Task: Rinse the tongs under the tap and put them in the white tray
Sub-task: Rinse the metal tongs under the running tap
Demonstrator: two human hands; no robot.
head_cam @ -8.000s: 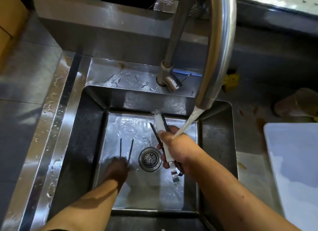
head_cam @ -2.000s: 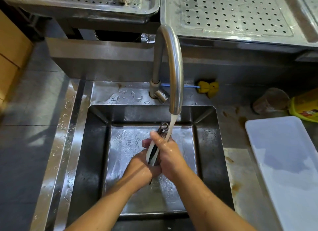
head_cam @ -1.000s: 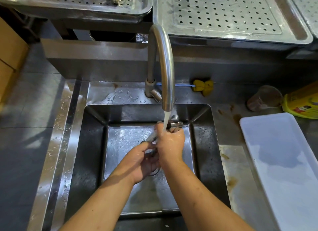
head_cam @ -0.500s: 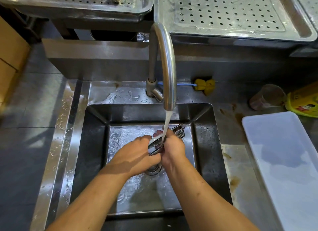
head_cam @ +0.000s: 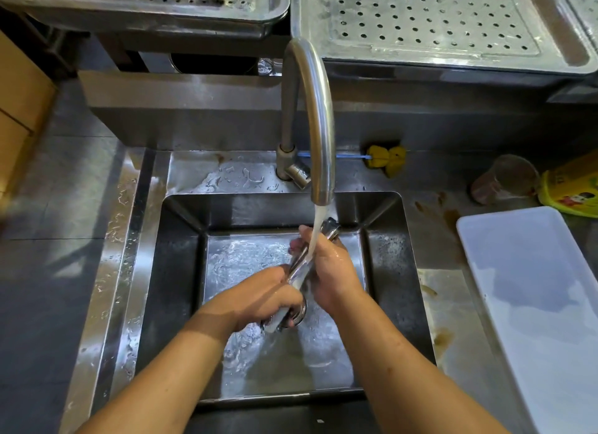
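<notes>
Tongs (head_cam: 300,270) under tap (head_cam: 318,119) stream, gripped between both hands, left hand (head_cam: 270,299) lower, right hand (head_cam: 330,268) upper

White tray (head_cam: 550,304), silver tongs (head_cam: 299,272), yellow sponge (head_cam: 386,158).

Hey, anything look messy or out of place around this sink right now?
Brown stains mark the counter between the sink and the white tray, and a cup lies tipped on its side behind the tray. The tongs sit normally under the water.
</notes>
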